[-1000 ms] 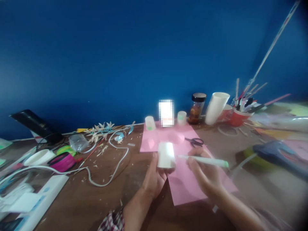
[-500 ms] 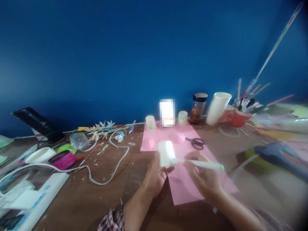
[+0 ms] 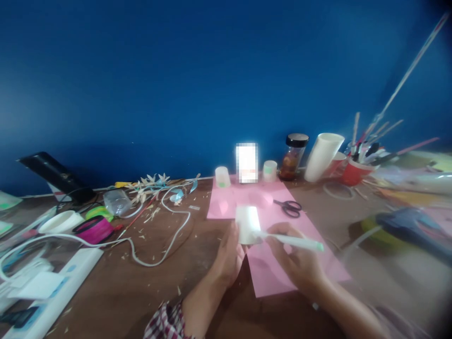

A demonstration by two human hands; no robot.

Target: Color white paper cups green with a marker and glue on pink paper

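My left hand [image 3: 231, 256] is closed around the lower left side of a small white cylinder [image 3: 248, 223], perhaps a paper cup, held above the pink paper. In my right hand [image 3: 293, 254] is a white marker [image 3: 298, 241] with a green end, gripped between thumb and fingers. The marker's tip end reaches the right side of the cylinder; blur hides whether it touches. Black-handled scissors [image 3: 291, 208] lie on the pink paper [image 3: 271, 278] just beyond my right hand. Two small whitish cups with green patches, a left cup [image 3: 222, 177] and a right cup [image 3: 270, 170], stand at the paper's back.
A bright pixelated rectangle [image 3: 247, 162] stands between the cups. At the back right are a black-lidded jar [image 3: 293, 157], a tall white cylinder [image 3: 323, 157] and a red cup [image 3: 356, 173] of brushes. A blue glue gun [image 3: 413, 230] lies right. A power strip [image 3: 77, 278] and white cable [image 3: 155, 263] lie left.
The white cylinder has shifted slightly right and stands more upright. The marker's tip end has come closer to its side. The whole view has shifted a little.
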